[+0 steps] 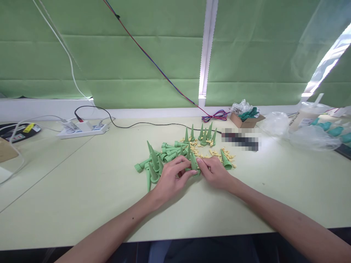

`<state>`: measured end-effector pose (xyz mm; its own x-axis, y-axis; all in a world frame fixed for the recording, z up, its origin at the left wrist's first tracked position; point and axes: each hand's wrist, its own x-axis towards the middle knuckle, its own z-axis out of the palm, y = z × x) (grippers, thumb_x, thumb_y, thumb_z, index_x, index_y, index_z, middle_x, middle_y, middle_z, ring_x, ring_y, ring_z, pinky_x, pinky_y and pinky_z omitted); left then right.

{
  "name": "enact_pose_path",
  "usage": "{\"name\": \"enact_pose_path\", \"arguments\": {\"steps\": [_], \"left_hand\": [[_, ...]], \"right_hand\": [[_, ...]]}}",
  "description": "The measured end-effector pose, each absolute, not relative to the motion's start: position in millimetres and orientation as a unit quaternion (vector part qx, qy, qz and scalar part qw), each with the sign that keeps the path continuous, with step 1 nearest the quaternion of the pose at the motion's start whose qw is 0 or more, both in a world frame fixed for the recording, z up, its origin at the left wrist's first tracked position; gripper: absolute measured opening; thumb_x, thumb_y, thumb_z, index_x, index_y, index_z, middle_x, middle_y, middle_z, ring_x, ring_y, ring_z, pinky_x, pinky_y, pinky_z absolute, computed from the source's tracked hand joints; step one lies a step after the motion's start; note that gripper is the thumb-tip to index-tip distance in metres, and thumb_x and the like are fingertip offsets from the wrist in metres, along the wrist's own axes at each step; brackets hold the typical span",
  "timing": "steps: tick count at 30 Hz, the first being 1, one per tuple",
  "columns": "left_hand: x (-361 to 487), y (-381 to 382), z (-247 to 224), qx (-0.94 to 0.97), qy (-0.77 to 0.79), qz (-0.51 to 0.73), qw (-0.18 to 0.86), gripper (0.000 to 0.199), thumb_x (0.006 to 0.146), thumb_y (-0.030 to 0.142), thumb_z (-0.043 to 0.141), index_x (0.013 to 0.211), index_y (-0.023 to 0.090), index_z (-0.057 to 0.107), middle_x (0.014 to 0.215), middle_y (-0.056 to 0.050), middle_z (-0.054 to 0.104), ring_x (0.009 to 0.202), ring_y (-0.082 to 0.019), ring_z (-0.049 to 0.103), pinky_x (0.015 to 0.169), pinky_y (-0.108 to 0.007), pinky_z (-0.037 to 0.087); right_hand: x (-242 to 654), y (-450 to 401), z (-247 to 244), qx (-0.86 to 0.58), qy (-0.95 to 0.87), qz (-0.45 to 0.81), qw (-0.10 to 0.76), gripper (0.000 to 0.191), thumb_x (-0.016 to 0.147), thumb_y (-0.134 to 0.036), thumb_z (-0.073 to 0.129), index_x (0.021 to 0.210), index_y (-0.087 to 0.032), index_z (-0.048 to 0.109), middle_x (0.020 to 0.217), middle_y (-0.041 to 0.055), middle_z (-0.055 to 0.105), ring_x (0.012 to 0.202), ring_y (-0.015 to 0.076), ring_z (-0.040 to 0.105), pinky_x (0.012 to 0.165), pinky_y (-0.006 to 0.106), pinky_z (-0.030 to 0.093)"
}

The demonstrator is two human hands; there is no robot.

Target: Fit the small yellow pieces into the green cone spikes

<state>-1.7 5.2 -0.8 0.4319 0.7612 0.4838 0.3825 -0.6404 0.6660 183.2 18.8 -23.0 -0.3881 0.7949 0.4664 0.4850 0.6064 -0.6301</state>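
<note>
Fingers of my left hand [172, 178] are closed around a green cone [193, 163] near the middle of the table. My right hand [215, 172] touches the cone's right side with thumb and forefinger pressed together; anything small between them is hidden. Left of and behind my left hand lies a heap of green cones [154, 160], some upright, some on their sides. More green cones [203, 138] stand farther back. Small yellow pieces [215, 153] are scattered behind my right hand, and one green cone [226, 160] leans among them.
A white power strip [82, 130] with plugs and cables sits at the back left. A cardboard box [244, 121] holding crumpled plastic stands at the back right, near a cup [305, 115] and plastic bags [315, 138]. A black cable [153, 124] crosses the table's rear.
</note>
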Motion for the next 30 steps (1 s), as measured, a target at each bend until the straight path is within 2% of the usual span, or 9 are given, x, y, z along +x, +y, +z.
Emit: {"name": "enact_pose_path", "arguments": {"steps": [3, 7, 13, 19, 21, 23, 27, 30], "left_hand": [[-1, 5, -1, 0.812, 0.362, 0.396, 0.232, 0.025, 0.092, 0.029, 0.058, 0.071, 0.015, 0.055, 0.075, -0.001, 0.049, 0.063, -0.010, 0.046, 0.051, -0.021, 0.039], [0, 5, -2, 0.808, 0.375, 0.378, 0.252, 0.016, 0.091, 0.031, 0.058, 0.086, 0.016, 0.061, 0.077, -0.001, 0.048, 0.061, -0.010, 0.047, 0.049, -0.020, 0.040], [0, 4, -5, 0.790, 0.359, 0.404, 0.289, 0.025, 0.090, 0.029, 0.059, 0.113, 0.019, 0.058, 0.101, -0.004, 0.056, 0.058, -0.006, 0.052, 0.049, -0.020, 0.046], [0, 1, -3, 0.756, 0.366, 0.452, 0.302, 0.024, 0.090, 0.030, 0.060, 0.113, 0.023, 0.061, 0.109, -0.004, 0.061, 0.055, -0.005, 0.055, 0.050, -0.019, 0.048], [1, 0, 0, 0.744, 0.372, 0.460, 0.310, 0.019, 0.092, 0.032, 0.058, 0.105, 0.020, 0.063, 0.106, -0.004, 0.062, 0.052, -0.004, 0.054, 0.049, -0.019, 0.046], [1, 0, 3, 0.731, 0.380, 0.463, 0.328, 0.021, 0.094, 0.036, 0.054, 0.095, 0.017, 0.064, 0.091, -0.003, 0.062, 0.050, -0.005, 0.054, 0.046, -0.019, 0.043], [2, 2, 4, 0.718, 0.404, 0.410, 0.392, 0.042, 0.097, 0.046, 0.046, 0.075, 0.014, 0.062, 0.054, 0.003, 0.051, 0.044, -0.008, 0.049, 0.045, -0.020, 0.039], [3, 3, 2, 0.705, 0.412, 0.367, 0.445, 0.053, 0.097, 0.053, 0.041, 0.067, 0.014, 0.061, 0.048, 0.002, 0.052, 0.043, -0.009, 0.051, 0.046, -0.021, 0.040]], "right_hand": [[182, 19, -24, -0.400, -0.802, 0.193, 0.399, 0.043, 0.102, -0.034, 0.030, 0.061, -0.020, 0.030, 0.049, -0.0056, 0.031, 0.045, 0.0094, 0.028, 0.052, 0.027, 0.025], [180, 17, -25, -0.401, -0.791, 0.179, 0.427, 0.040, 0.102, -0.033, 0.033, 0.064, -0.020, 0.033, 0.051, -0.0061, 0.030, 0.047, 0.0096, 0.027, 0.052, 0.027, 0.025], [180, 18, -22, -0.423, -0.761, 0.154, 0.467, 0.039, 0.101, -0.033, 0.034, 0.065, -0.021, 0.034, 0.053, -0.0049, 0.034, 0.049, 0.0106, 0.032, 0.052, 0.026, 0.027], [182, 17, -18, -0.447, -0.737, 0.179, 0.474, 0.041, 0.102, -0.037, 0.033, 0.065, -0.022, 0.037, 0.054, -0.0034, 0.044, 0.049, 0.0113, 0.041, 0.053, 0.026, 0.031], [183, 16, -18, -0.449, -0.730, 0.188, 0.480, 0.041, 0.103, -0.038, 0.032, 0.066, -0.022, 0.038, 0.055, -0.0032, 0.046, 0.049, 0.0114, 0.043, 0.053, 0.026, 0.032], [183, 16, -18, -0.448, -0.723, 0.197, 0.488, 0.040, 0.103, -0.038, 0.032, 0.066, -0.022, 0.038, 0.055, -0.0033, 0.047, 0.049, 0.0114, 0.044, 0.054, 0.025, 0.034], [183, 15, -17, -0.430, -0.731, 0.192, 0.493, 0.039, 0.103, -0.036, 0.032, 0.067, -0.022, 0.038, 0.054, -0.0037, 0.046, 0.051, 0.0118, 0.046, 0.056, 0.025, 0.036], [183, 15, -18, -0.403, -0.761, 0.182, 0.475, 0.039, 0.103, -0.034, 0.033, 0.067, -0.022, 0.039, 0.056, -0.0032, 0.047, 0.051, 0.0117, 0.045, 0.057, 0.025, 0.036]]}}
